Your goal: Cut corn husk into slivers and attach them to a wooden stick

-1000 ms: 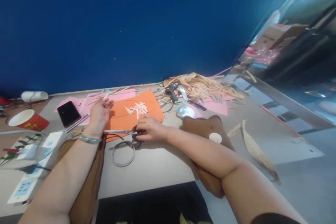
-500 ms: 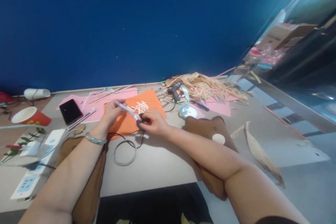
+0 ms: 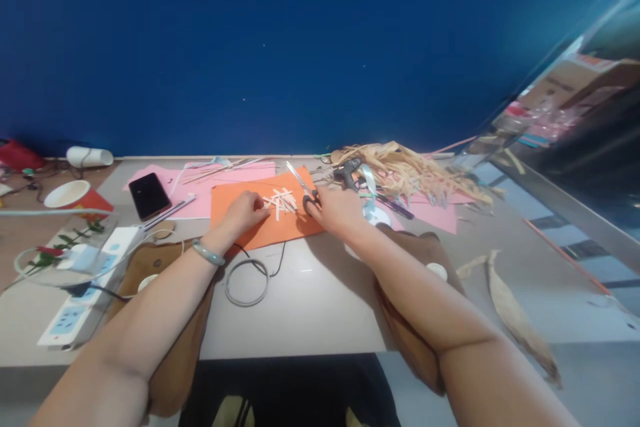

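Observation:
My right hand [image 3: 336, 209] is closed on the black handles of a pair of scissors [image 3: 303, 189], whose blades point away toward the wall. The scissors sit at the right edge of an orange paper sheet [image 3: 250, 227]. A small heap of pale cut strips [image 3: 280, 201] lies on that sheet. My left hand [image 3: 243, 211], with a green bangle on the wrist, rests knuckles-up on the orange sheet just left of the strips, its fingers curled; whether it holds anything is hidden.
Pink paper [image 3: 200, 187], a black phone [image 3: 149, 195], a wire ring [image 3: 246, 282], a glue gun [image 3: 350, 172], dried leaf strips [image 3: 415, 173], a ribbon roll [image 3: 376, 213], brown pads [image 3: 415, 293], a power strip [image 3: 85, 293] and a red cup [image 3: 75, 197] crowd the table.
My right hand lifted the scissors from the table and carried them right to the orange sheet's edge. My left hand touched the blades, then settled beside the strips. The view shifted left.

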Action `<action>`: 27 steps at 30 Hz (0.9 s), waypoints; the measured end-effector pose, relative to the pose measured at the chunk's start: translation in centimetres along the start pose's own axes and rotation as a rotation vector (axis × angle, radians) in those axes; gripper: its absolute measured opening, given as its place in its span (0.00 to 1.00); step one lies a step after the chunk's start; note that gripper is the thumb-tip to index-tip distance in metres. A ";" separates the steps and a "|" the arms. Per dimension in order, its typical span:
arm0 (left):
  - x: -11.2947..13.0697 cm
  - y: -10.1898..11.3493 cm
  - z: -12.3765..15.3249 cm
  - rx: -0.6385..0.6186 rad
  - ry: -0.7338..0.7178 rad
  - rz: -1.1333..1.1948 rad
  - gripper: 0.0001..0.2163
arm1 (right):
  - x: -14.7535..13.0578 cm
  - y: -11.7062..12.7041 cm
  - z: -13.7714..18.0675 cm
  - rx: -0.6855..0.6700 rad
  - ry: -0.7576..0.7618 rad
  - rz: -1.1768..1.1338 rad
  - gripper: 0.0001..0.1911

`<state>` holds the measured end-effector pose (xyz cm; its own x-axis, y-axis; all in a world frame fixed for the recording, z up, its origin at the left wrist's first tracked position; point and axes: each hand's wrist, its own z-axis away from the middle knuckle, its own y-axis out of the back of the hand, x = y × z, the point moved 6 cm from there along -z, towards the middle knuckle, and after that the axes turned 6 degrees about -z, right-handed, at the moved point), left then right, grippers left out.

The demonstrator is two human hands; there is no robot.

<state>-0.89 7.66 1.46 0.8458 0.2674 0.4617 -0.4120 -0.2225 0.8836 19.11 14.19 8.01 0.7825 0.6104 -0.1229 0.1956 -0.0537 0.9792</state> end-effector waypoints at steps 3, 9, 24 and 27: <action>0.0 -0.4 -0.2 -0.016 -0.024 -0.065 0.06 | 0.8 -0.3 -0.1 -0.076 -0.056 0.089 0.19; 0.0 -0.4 -0.3 -0.039 -0.008 -0.070 0.05 | 0.7 -1.5 0.3 -0.238 -0.026 0.140 0.19; 0.6 0.6 0.3 -0.047 0.041 -0.084 0.03 | 0.1 -2.9 0.4 -0.288 0.101 0.136 0.15; 0.6 0.5 0.4 -0.067 0.043 -0.037 0.03 | -0.4 -3.5 0.6 -0.364 0.157 0.079 0.18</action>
<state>-0.47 7.33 2.19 0.8463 0.3141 0.4302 -0.4035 -0.1492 0.9027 18.45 13.63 4.50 0.6811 0.7307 -0.0462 -0.1058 0.1608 0.9813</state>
